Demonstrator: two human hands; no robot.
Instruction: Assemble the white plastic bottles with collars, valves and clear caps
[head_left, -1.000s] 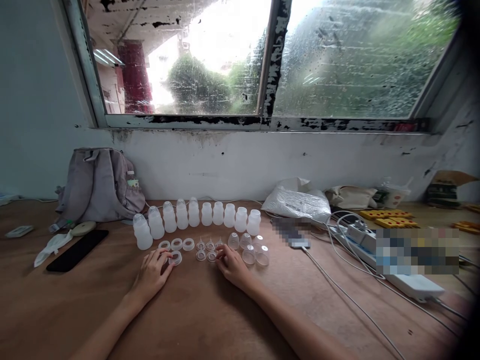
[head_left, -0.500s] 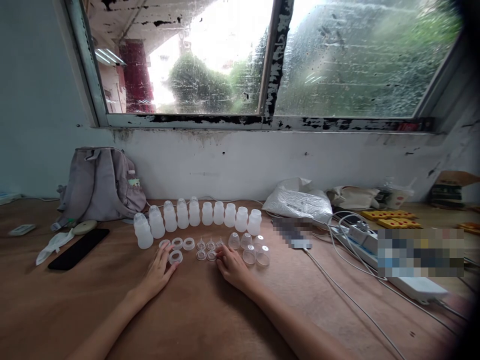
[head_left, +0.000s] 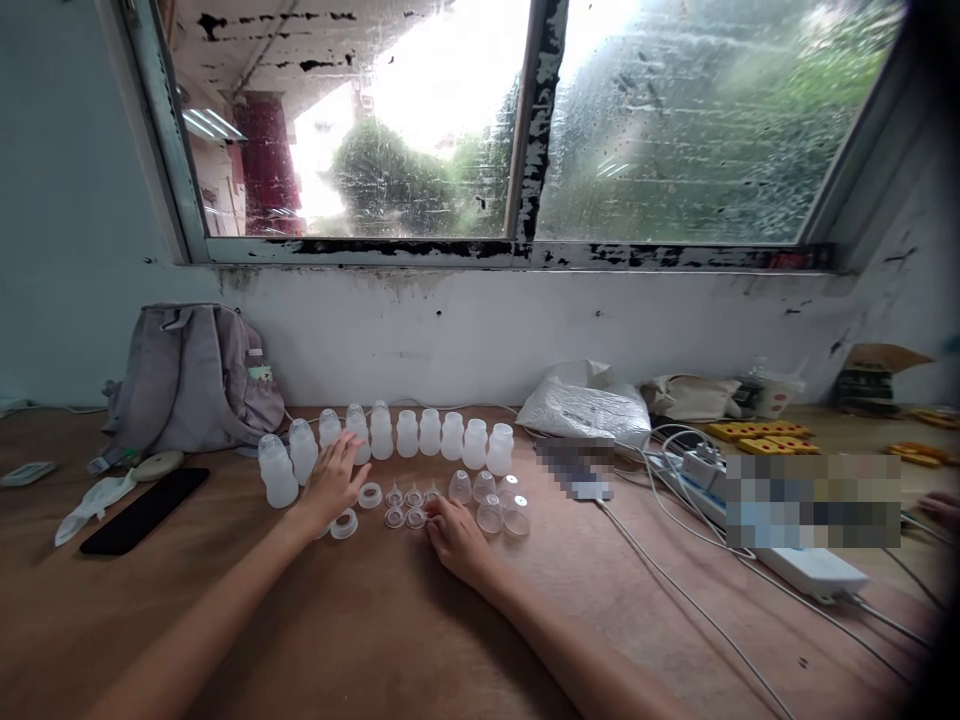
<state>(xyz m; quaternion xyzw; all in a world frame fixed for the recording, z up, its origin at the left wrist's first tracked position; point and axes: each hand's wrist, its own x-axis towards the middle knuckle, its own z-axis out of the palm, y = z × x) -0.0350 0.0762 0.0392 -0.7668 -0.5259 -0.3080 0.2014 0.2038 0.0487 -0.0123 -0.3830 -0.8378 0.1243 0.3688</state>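
Observation:
My left hand (head_left: 332, 483) reaches over the white collar rings toward the back row, fingers stretched out, with its fingertips at the frosted baby bottles. The left bottles, such as this one (head_left: 278, 476), have clear domed tops; those at right, like this bottle (head_left: 500, 450), show bare necks. Below my left hand lie a white ring (head_left: 343, 525) and another ring (head_left: 370, 495), others being partly hidden by the hand. My right hand (head_left: 457, 538) rests with loosely bent fingers beside several clear bottle nipples (head_left: 394, 517). Just behind it stand several clear domed caps (head_left: 490, 516).
A grey backpack (head_left: 191, 375), black phone (head_left: 145, 512) and crumpled white wrapper (head_left: 94, 508) lie at left. At right are a silver padded bag (head_left: 585, 412), a white power strip (head_left: 817, 570) with cables, yellow blocks (head_left: 765, 432) and part of another person's hand (head_left: 939, 508).
My left hand has moved forward from the rings to the bottles, its fingers now over the ones left of centre. My right hand stays by the nipples. The view has shifted slightly.

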